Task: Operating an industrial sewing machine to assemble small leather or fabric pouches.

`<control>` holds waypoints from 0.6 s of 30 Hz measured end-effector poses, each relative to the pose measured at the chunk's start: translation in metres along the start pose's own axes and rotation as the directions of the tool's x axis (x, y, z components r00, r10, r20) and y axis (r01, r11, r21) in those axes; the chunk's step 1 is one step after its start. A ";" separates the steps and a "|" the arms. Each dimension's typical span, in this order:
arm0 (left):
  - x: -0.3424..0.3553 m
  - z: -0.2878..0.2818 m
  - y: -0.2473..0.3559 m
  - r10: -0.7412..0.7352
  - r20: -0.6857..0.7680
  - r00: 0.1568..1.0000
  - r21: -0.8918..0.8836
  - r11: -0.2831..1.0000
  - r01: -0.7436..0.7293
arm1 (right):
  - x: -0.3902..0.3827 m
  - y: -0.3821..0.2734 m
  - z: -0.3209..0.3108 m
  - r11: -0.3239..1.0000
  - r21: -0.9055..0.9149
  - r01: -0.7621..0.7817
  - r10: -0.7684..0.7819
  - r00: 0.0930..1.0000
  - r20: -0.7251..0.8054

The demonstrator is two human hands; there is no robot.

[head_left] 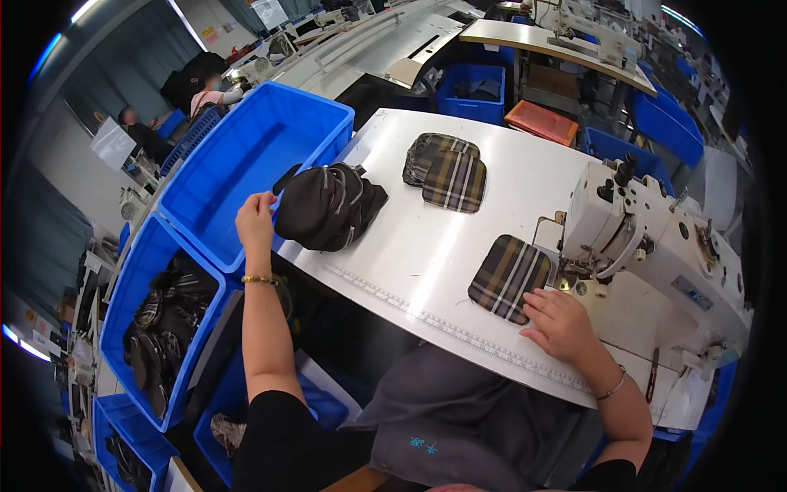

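Note:
My left hand [256, 220] is at the left end of the sewing table, beside a pile of black, cap-like sewn fabric pieces [328, 207]. Its thumb and fingertips are pinched together at the pile's left side; what they hold, if anything, is too small to make out. On the table near the sewing machine [611, 230], my right hand [559, 325] lies with fingers stretched out. Its fingertips touch the lower right edge of a rounded plaid fabric panel [509, 277]. Farther back lies a small stack of similar plaid panels [453, 182], brown, black and white.
A large blue bin [246, 176] stands against the table's left end. Nearer, another blue bin [115, 328] holds dark fabric pieces. A ruler strip [443, 316] runs along the table's front edge. Beyond are more machines, an orange-red crate [541, 123] and two people at far left.

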State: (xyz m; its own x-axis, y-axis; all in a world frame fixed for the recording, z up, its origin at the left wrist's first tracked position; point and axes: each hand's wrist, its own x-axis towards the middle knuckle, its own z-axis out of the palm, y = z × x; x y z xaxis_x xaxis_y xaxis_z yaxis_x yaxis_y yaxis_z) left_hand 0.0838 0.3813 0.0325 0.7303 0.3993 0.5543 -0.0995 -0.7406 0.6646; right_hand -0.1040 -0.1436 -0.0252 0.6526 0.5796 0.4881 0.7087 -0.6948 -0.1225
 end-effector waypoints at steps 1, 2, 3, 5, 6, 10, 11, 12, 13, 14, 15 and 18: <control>0.004 -0.001 0.003 -0.143 0.140 0.980 0.259 0.960 0.103 | -0.001 0.000 0.000 1.000 -0.005 -0.004 0.004 1.000 0.002; 0.004 -0.002 0.001 -0.130 0.218 0.967 0.480 0.877 0.010 | 0.000 -0.001 0.000 1.000 -0.006 0.000 0.000 1.000 -0.002; 0.006 0.002 -0.013 -0.181 0.289 0.940 0.460 0.888 0.029 | 0.000 -0.002 0.000 1.000 -0.002 0.013 -0.013 1.000 -0.011; 0.008 0.009 -0.026 -0.194 0.286 0.938 0.411 0.909 0.063 | 0.001 -0.003 0.000 1.000 0.004 -0.003 0.003 1.000 0.018; 0.003 0.014 -0.025 -0.161 0.212 0.964 0.380 0.922 0.070 | 0.001 -0.003 0.001 1.000 0.005 0.009 -0.009 1.000 0.008; -0.012 0.016 0.028 -0.071 0.065 0.995 0.491 0.870 0.030 | -0.005 -0.002 -0.001 1.000 -0.011 -0.014 0.014 1.000 0.016; -0.009 0.011 0.031 -0.081 0.116 0.990 0.491 0.871 0.014 | -0.005 -0.002 -0.001 1.000 -0.011 -0.013 0.013 1.000 0.018; 0.000 0.014 0.018 -0.082 0.111 0.990 0.493 0.870 0.017 | -0.004 -0.003 -0.001 1.000 -0.010 -0.008 0.009 1.000 0.016; 0.013 0.014 -0.005 -0.213 0.221 0.952 0.488 0.869 0.082 | -0.002 -0.004 -0.001 1.000 -0.010 0.000 0.000 1.000 0.011; 0.018 0.016 -0.009 -0.334 0.337 0.880 0.484 0.863 0.143 | -0.002 -0.004 -0.001 1.000 -0.016 -0.002 0.002 1.000 0.012; 0.017 0.018 -0.013 -0.333 0.338 0.880 0.483 0.864 0.141 | -0.002 -0.004 -0.001 1.000 -0.017 -0.003 0.003 1.000 0.012; 0.013 0.026 0.000 -0.546 0.397 0.738 0.184 0.835 0.519 | -0.002 -0.002 -0.001 1.000 -0.024 -0.018 0.018 1.000 0.009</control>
State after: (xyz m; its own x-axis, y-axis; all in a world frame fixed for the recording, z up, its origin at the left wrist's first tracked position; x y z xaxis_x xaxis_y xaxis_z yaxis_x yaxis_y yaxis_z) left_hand 0.1110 0.3721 0.0269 0.8614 0.4844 -0.1525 0.4201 -0.5108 0.7501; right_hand -0.1074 -0.1436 -0.0249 0.6680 0.5707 0.4776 0.6901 -0.7152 -0.1107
